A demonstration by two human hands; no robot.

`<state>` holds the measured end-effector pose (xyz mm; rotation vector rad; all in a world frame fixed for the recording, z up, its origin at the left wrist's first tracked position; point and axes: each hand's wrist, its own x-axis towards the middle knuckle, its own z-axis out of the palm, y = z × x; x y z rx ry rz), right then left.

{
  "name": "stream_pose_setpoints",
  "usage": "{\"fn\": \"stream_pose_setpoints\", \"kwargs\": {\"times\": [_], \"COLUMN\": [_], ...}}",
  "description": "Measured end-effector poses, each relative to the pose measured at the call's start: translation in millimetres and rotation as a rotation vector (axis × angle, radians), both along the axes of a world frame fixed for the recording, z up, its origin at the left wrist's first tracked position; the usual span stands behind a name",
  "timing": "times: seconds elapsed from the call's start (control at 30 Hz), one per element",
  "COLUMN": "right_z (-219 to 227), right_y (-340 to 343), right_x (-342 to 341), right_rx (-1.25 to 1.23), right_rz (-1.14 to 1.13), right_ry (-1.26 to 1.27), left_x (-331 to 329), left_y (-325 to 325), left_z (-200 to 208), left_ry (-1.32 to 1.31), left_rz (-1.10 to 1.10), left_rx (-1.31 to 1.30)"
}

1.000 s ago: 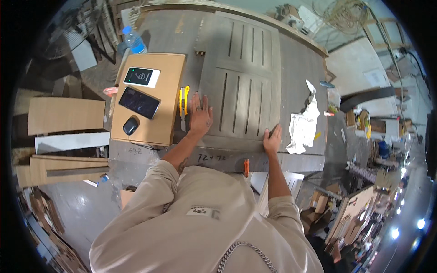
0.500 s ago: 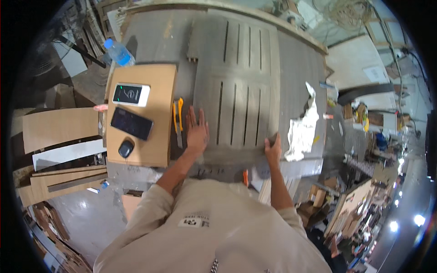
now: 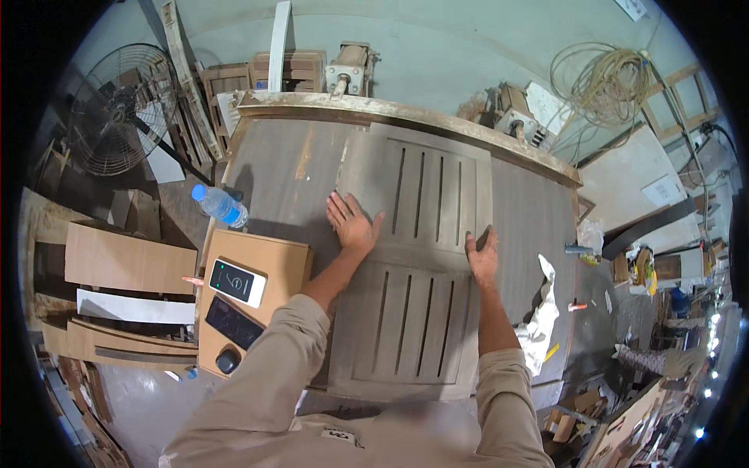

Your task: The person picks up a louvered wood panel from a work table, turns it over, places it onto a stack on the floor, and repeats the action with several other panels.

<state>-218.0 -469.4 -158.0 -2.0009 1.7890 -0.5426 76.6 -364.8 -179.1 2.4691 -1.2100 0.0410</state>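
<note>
Head view: the grey slotted panel [image 3: 425, 256] lies on the worktop [image 3: 269, 168], at the centre of the frame.
Left hand [image 3: 356, 230]: at centre, fingers spread on the panel's left side; its grip is released.
Right hand [image 3: 484, 261]: right of centre, at the panel's right edge; if its grip is grasping, I cannot tell.
Cardboard box [image 3: 287, 251]: left of centre, carrying a dark phone [image 3: 232, 321].

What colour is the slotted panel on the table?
Greyish brown; the slotted panel shows best in the head view.
</note>
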Motion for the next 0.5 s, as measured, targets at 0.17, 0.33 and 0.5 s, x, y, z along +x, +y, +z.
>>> {"fn": "stream_pose_setpoints", "kwargs": {"times": [0.17, 0.33, 0.5], "right_z": [1, -21, -11], "right_y": [-5, -9, -3], "right_x": [-16, -22, -11], "right_rx": [-0.053, -0.347, -0.235], "right_rz": [0.019, 0.101, 0.048], "right_ry": [0.132, 0.204, 0.268], "left_x": [-8, -11, -7], "left_y": [-18, -27, -23], "left_z": [5, 9, 2], "left_ry": [0.059, 0.035, -0.039], "left_rz": [0.031, 0.021, 0.048], "left_rx": [-0.026, 0.061, 0.097]}}
